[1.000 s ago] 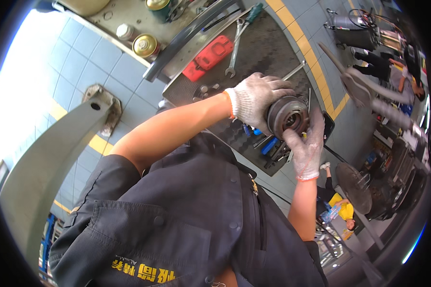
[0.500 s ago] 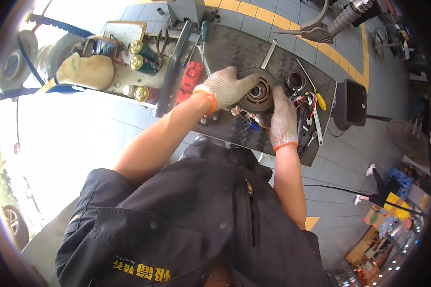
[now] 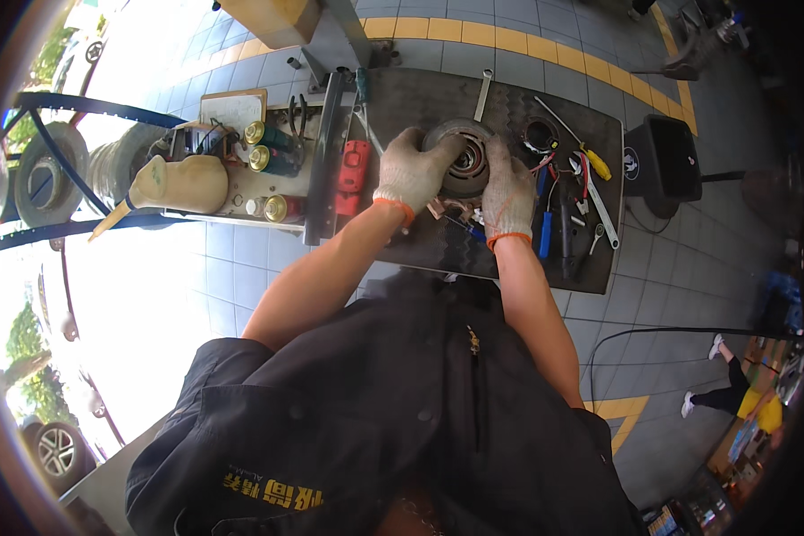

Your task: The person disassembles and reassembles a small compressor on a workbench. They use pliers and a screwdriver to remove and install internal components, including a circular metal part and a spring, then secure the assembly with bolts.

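Both gloved hands hold a dark round pulley (image 3: 464, 186) with a ring-shaped bearing in its middle, over the black mat of the workbench (image 3: 402, 98). My left hand (image 3: 417, 170) grips its left side, with the thumb on the face near the bearing. My right hand (image 3: 509, 196) closes on its right side; some of its fingers are hidden beneath. Beyond the pulley lies a combination wrench (image 3: 484, 94). A dark metal ring (image 3: 540, 134) sits to the right. Small copper-coloured parts (image 3: 438, 208) lie just below the pulley.
At right lie a blue-handled screwdriver (image 3: 546, 234), a yellow-handled screwdriver (image 3: 597, 164), a long wrench (image 3: 602, 205) and a small ratchet (image 3: 597, 238). A red device (image 3: 353, 166) lies left. Farther left, a side tray holds cans (image 3: 283, 208), pliers (image 3: 297, 116) and a beige jug (image 3: 183, 185).
The view has shifted and turned slightly. Both hands still hold the pulley, and its face now looks a little more tilted. The blue-handled screwdriver beside my right hand now shows more fully.
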Demonstrator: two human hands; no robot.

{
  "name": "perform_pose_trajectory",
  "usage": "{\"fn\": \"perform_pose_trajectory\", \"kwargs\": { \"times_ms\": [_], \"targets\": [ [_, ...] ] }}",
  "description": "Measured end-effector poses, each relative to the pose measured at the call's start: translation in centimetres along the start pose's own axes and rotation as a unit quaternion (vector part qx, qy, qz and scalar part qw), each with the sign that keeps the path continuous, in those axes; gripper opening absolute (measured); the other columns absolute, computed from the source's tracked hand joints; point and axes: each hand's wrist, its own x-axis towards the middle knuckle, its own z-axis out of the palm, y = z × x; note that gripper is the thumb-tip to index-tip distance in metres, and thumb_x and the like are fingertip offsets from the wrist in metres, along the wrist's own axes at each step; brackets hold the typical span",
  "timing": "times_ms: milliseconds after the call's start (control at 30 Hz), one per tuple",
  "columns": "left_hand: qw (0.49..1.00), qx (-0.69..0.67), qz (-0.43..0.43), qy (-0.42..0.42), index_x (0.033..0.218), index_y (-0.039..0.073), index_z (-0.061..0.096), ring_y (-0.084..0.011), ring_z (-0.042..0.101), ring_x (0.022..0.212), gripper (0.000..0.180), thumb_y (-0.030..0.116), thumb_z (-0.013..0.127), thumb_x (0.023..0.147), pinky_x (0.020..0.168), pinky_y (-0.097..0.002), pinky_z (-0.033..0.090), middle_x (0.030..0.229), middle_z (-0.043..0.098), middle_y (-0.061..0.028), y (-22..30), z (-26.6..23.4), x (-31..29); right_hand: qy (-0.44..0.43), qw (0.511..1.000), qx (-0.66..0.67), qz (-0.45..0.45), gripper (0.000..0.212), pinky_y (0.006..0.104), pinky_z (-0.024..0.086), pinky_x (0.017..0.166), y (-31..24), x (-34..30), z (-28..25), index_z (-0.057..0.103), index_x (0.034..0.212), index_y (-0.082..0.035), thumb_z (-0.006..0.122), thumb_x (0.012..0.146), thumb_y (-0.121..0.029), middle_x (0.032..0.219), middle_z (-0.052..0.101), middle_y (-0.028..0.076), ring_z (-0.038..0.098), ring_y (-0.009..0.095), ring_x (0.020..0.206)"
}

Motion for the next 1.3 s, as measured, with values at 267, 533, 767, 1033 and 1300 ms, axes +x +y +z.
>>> {"fn": "perform_pose_trajectory", "kwargs": {
  "times_ms": [267,533,767,1033,1300],
  "targets": [
    [0.98,0.148,-0.047,-0.126,0.148,-0.006,0.066,-0.0172,0.08,0.084,0.061,0.038,0.08,0.107,0.061,-0.0319,0.066,0.118,0.08,-0.0159,2.2,-4.3,-0.7,-0.146,0.971,0.189,0.014,0.048,0.0361,0.063,0.092,3.1,-5.1,-2.6,0.07,0.14,0.008,0.073,0.114,-0.032,0.129,0.081,0.012,0.079,0.02,0.103],
    [0.961,0.025,-0.163,-0.223,0.166,0.003,0.051,-0.0211,0.083,0.086,0.067,0.019,0.077,0.107,0.061,-0.0306,0.067,0.129,0.078,-0.0135,4.7,-3.4,0.0,-0.009,0.996,0.07,-0.049,0.09,0.0506,0.067,0.096,2.9,-9.1,2.1,0.053,0.164,0.006,0.09,0.098,-0.043,0.123,0.08,0.022,0.084,0.037,0.105],
    [0.968,0.065,-0.091,-0.225,0.173,0.001,0.048,-0.0327,0.073,0.14,0.067,0.01,0.055,0.107,0.122,-0.045,0.061,0.156,0.07,-0.021,3.3,-3.3,0.8,0.02,0.986,0.163,-0.041,0.1,0.0511,0.063,0.102,2.4,-7.6,3.7,0.059,0.157,0.008,0.091,0.092,-0.061,0.134,0.077,0.025,0.083,0.037,0.11],
    [0.967,0.053,-0.085,-0.234,0.178,0.003,0.043,-0.0334,0.069,0.148,0.071,0.019,0.06,0.111,0.13,-0.0471,0.055,0.164,0.066,-0.0214,2.7,-3.6,1.3,0.101,0.986,0.088,-0.098,0.094,0.0548,0.061,0.107,3.1,-7.0,4.7,0.061,0.153,0.008,0.09,0.093,-0.057,0.13,0.078,0.026,0.082,0.041,0.109],
    [0.975,0.033,-0.069,-0.208,0.168,0.002,0.053,-0.0271,0.075,0.128,0.059,0.015,0.059,0.111,0.109,-0.041,0.063,0.146,0.073,-0.0175,1.9,-3.2,0.6,0.143,0.982,-0.022,-0.124,0.088,0.058,0.059,0.113,2.3,-7.3,4.5,0.062,0.151,0.008,0.09,0.093,-0.052,0.127,0.078,0.029,0.082,0.046,0.11]
  ]
}}
